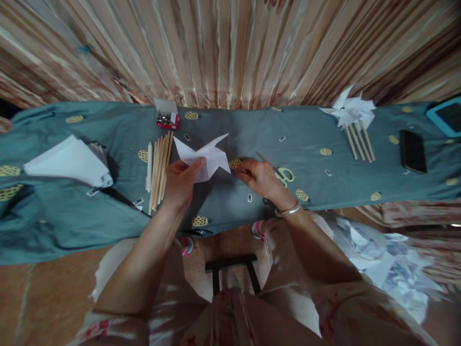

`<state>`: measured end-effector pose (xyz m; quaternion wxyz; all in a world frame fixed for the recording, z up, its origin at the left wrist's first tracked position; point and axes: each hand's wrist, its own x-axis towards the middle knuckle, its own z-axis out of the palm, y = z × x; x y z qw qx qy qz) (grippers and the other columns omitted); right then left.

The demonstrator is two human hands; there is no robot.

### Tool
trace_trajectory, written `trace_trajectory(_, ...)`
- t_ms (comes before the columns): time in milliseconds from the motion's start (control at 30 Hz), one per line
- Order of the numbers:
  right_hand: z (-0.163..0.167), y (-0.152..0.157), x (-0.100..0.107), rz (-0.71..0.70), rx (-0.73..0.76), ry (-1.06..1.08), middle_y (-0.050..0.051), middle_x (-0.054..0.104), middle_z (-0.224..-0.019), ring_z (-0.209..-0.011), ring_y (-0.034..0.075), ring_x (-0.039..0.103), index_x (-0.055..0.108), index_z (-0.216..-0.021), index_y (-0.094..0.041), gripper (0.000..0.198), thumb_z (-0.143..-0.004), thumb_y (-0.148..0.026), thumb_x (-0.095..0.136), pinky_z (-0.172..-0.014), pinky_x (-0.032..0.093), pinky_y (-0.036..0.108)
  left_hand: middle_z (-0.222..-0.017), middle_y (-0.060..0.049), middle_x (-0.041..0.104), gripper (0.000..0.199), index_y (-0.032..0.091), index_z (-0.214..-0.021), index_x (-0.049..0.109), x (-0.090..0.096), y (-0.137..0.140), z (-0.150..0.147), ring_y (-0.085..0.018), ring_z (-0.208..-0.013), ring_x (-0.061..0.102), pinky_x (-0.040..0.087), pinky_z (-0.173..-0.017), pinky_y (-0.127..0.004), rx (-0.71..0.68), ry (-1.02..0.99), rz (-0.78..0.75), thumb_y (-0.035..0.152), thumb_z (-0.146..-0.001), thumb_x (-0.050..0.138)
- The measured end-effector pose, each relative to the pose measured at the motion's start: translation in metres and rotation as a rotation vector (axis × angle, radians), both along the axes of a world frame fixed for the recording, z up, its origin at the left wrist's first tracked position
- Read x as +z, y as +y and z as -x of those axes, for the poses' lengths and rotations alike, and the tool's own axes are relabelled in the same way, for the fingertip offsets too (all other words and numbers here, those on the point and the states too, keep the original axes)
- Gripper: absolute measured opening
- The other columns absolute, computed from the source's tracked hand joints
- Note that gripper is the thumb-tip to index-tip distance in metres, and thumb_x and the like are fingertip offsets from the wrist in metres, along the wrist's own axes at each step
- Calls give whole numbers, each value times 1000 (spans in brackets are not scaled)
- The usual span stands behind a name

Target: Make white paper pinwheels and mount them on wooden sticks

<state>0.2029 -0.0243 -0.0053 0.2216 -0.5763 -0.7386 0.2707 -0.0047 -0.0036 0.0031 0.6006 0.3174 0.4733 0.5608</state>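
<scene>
While a pleated curtain (223, 57) hangs along the far edge, the table (248, 129) runs across the view under a blue-green cloth (309, 127) printed with yellow pineapples. Below the near edge, toward the right end, lies a white heap (389, 269) of crumpled sheets. A stack (68, 161) of white pieces sits near the left end, roughly midway between the far and near edges. Finished pinwheels (355, 113) overlap by the far edge in the right half, their sticks pointing toward the near edge. Wooden sticks (161, 168) lie side by side left of the middle, a white rod (149, 163) just beside them. At the far right corner is a blue-framed tablet (448, 115), cut off by the view.

The paper (212, 156), white and spread into pointed blades, is held over the table left of its middle, between the sticks and the right hand. The left hand (179, 185) is clamped on its near left part, thumb on top. The right hand (257, 175) is just beside the paper but apart from it, fingers curled in toward the thumb; whether they pinch anything cannot be told. A black phone (413, 151) lies near the right end. By the far edge, left of the middle, stands an open red box (176, 120) of shiny metal bits. Green-handled scissors (282, 176) lie partly behind the right hand, whose wrist wears a silver bracelet (293, 210).
</scene>
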Motion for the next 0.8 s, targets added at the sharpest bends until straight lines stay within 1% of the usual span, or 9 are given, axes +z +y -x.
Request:
trace_trajectory(67,3,0,-4,20,29,111,5,73,-96,-93,21,69,75,-83,-21,14,-84,-15,63,-89,52,37,-69,-1,75,13,20,-73,78,1,0,1,-15,-64,70,54,-62,-24,-4,19,18,22,-64,86)
trace_trajectory(167,6,1,-10,26,84,192,9,70,-116,-111,24,66,77,-81,-19,10,-80,-14,68,-101,48,41,-69,0,76,12,22,-71,77,1,0,1,-15,-65,70,55,-62,-25,-7,51,35,24,-64,86)
trace_trajectory(267,4,0,-14,20,118,166,11,67,-124,-116,25,65,77,-81,-19,12,-79,-14,67,-103,48,44,-70,0,76,13,22,-69,77,0,0,0,-16,-64,69,55,-60,-25,-4,54,37,27,-61,87)
trace_trajectory(433,-8,-2,-15,-48,83,89,8,66,-124,-120,25,63,76,-79,-22,18,-78,-9,63,-106,47,47,-70,-1,76,11,23,-70,78,0,0,0,-15,-62,68,54,-58,-25,-10,37,30,23,-62,86)
trace_trajectory(533,-12,-3,-10,-59,59,58,7,70,-118,-115,24,65,76,-81,-22,22,-78,-6,61,-105,48,46,-70,-1,77,12,23,-68,78,1,0,-2,-15,-60,67,54,-57,-25,-5,45,30,24,-61,86)
trace_trajectory(600,-11,-4,-5,-38,35,65,5,73,-107,-103,21,69,76,-86,-22,23,-81,-7,60,-97,51,42,-70,-1,77,12,23,-68,78,0,0,-3,-14,-60,67,53,-58,-25,0,36,26,25,-59,86)
trace_trajectory(700,-6,-7,0,30,23,84,3,74,-90,-81,18,68,75,-90,-21,13,-85,-16,64,-79,53,34,-68,-1,76,11,21,-68,79,0,-1,-4,-13,-59,66,52,-59,-24,-7,32,32,23,-58,84)
trace_trajectory(733,-3,-8,1,45,33,76,3,73,-87,-78,18,67,75,-90,-20,11,-85,-18,66,-76,52,33,-68,-1,76,10,21,-68,79,-1,-2,-4,-12,-59,65,52,-59,-23,-17,38,38,22,-59,84)
trace_trajectory(800,1,-10,1,34,64,36,5,73,-86,-78,19,65,74,-88,-18,9,-85,-16,66,-76,50,32,-69,-2,76,8,20,-67,79,-1,-3,-5,-12,-59,65,51,-59,-22,-24,40,51,21,-61,82)
